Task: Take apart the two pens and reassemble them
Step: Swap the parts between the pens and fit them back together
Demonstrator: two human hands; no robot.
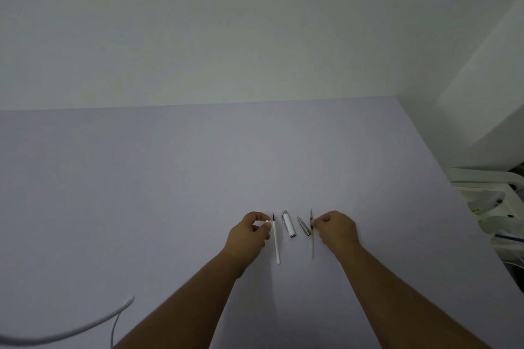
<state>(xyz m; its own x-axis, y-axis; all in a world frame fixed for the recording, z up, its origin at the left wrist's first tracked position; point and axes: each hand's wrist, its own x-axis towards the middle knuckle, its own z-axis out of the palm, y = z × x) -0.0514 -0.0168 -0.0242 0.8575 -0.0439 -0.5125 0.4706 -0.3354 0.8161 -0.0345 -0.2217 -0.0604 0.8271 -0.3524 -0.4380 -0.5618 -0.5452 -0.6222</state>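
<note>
white refill [276,243] beside left hand [253,232], table [170,178]

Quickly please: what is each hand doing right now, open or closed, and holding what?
Left hand: closed on a small white piece, beside the white refill.
Right hand: pinching the yellowish refill.

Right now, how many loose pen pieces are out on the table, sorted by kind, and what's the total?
Refills: 2, a white refill by the left hand and a yellowish refill at the right hand
White barrel sections: 1, the white barrel
Silver tip cones: 1, the silver cone
Small white pieces held in the left hand's fingers: 1, the white piece
Total: 5
</note>
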